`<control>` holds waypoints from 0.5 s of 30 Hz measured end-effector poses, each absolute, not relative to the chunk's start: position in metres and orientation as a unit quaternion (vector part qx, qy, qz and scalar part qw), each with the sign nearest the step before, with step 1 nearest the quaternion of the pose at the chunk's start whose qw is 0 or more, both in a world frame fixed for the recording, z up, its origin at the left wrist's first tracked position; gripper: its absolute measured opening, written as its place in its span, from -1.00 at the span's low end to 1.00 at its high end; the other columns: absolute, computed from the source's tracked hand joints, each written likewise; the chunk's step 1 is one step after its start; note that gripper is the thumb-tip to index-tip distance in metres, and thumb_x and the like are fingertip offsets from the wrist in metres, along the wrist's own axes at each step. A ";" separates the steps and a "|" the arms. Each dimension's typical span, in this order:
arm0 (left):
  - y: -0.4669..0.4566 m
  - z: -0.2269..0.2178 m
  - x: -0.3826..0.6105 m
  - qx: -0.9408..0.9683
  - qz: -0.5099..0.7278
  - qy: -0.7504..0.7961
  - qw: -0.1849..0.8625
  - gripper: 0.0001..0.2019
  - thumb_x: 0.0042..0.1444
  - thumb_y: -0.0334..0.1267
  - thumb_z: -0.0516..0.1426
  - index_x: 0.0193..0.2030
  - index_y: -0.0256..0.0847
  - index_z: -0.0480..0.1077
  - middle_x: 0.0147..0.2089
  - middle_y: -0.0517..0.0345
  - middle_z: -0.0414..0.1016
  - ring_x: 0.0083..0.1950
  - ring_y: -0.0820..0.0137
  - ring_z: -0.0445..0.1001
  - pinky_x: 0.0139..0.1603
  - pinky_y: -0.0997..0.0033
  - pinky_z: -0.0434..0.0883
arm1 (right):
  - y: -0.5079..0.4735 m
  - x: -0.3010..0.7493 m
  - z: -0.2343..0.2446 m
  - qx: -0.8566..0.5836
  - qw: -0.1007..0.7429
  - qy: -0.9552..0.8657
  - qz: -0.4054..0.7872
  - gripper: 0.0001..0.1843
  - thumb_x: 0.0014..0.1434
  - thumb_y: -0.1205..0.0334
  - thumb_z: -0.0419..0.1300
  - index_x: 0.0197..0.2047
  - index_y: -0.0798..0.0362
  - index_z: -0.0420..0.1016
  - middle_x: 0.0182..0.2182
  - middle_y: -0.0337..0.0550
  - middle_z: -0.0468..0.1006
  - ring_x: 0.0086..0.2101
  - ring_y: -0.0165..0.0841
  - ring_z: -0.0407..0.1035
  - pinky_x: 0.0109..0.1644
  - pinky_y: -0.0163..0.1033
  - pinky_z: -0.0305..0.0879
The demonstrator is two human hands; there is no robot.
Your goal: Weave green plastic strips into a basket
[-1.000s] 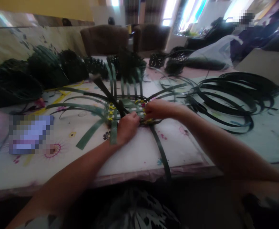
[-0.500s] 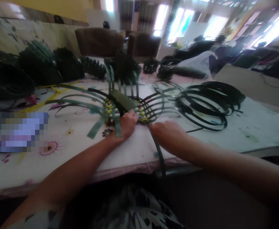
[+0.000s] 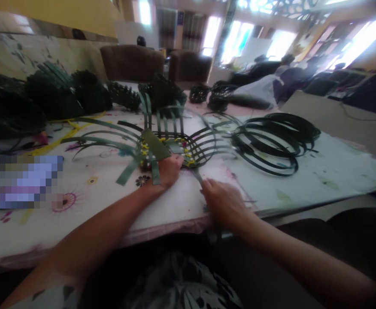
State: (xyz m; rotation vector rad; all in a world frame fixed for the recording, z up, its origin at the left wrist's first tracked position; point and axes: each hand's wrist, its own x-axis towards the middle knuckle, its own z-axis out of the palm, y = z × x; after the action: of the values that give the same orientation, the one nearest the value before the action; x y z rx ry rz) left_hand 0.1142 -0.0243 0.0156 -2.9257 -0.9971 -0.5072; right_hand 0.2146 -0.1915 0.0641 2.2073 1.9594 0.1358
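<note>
Gripping, on the table [image 3: 171, 210], the near edge of the woven base [image 3: 175, 148] with the curled left hand [image 3: 171, 169], showing too little to tell its exact hold, probably to brace the base, and pinching the green strip [image 3: 197, 175] in the fingertips of the right hand [image 3: 222, 199], apparently for tension. Lying seemingly lengthwise from side to side, as for the base; slanting rightward and toward the table's near side, as for the strip.
</note>
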 end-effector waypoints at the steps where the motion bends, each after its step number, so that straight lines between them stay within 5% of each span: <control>1: -0.024 0.015 0.114 -0.935 -0.165 -0.314 0.006 -0.77 0.28 -0.45 -0.01 -0.20 -0.27 0.49 -0.16 -0.02 0.50 -0.15 0.27 0.48 -0.16 0.30 0.41 | -0.195 0.203 0.067 0.741 0.106 0.662 0.027 -0.77 0.28 0.50 0.01 -0.14 0.17 0.47 -0.28 0.03 0.58 -0.26 -0.22 0.52 -0.33 -0.23 0.16; 7: -0.023 0.014 0.113 -0.934 -0.170 -0.314 0.007 -0.77 0.26 -0.46 0.00 -0.20 -0.28 0.49 -0.17 -0.03 0.49 -0.17 0.27 0.47 -0.20 0.32 0.38 | -0.208 0.180 0.053 0.759 0.147 0.634 -0.024 -0.59 0.29 0.54 -0.06 0.15 0.27 0.39 -0.24 0.13 0.59 -0.28 -0.21 0.57 -0.37 -0.29 0.35; 15: -0.020 0.008 0.114 -0.935 -0.194 -0.298 0.001 -0.79 0.29 -0.42 0.02 -0.23 -0.27 0.49 -0.19 -0.01 0.47 -0.18 0.29 0.45 -0.17 0.32 0.39 | -0.208 0.203 0.048 0.827 0.150 0.541 -0.035 -0.38 0.33 0.46 -0.09 0.43 0.13 0.11 -0.27 0.09 0.60 -0.24 -0.11 0.58 -0.25 -0.14 0.46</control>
State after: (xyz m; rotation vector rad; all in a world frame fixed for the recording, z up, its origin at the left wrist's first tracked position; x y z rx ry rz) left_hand 0.1136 -0.0199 0.0082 -2.9349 -0.9347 -0.6106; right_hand 0.2027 -0.2081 0.0483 2.3758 1.5546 -0.1004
